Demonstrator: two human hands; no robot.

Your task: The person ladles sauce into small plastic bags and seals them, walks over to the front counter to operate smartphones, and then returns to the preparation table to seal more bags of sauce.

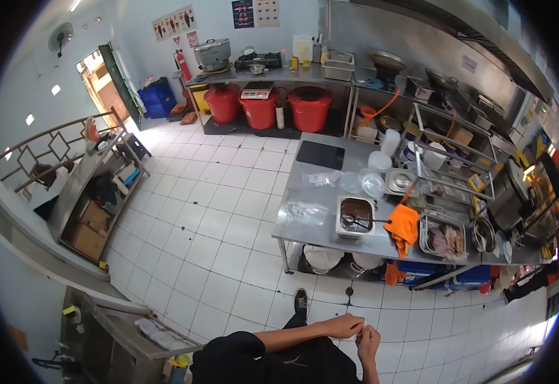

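Note:
My left hand (344, 326) reaches across in front of my dark shirt, its fingers curled closed. Just beside it, my right hand (369, 342) is raised with the fingers pinched together. The fingertips of both hands meet or nearly meet; anything small between them is too small to make out. Both hands are over the tiled floor, short of the steel table (299, 233). On that table, the nearest things are a steel pan of dark sauce (356, 214) with a utensil in it, an orange cloth (403, 225) and a tray of meat (444, 240).
A black tablet-like slab (320, 155) and clear plastic lids (373, 185) lie on the table. Red tubs (310, 109) stand under the back counter. A low wooden shelf unit (97, 217) is on the left. At the far right, another person's dark sleeve (527, 286) shows.

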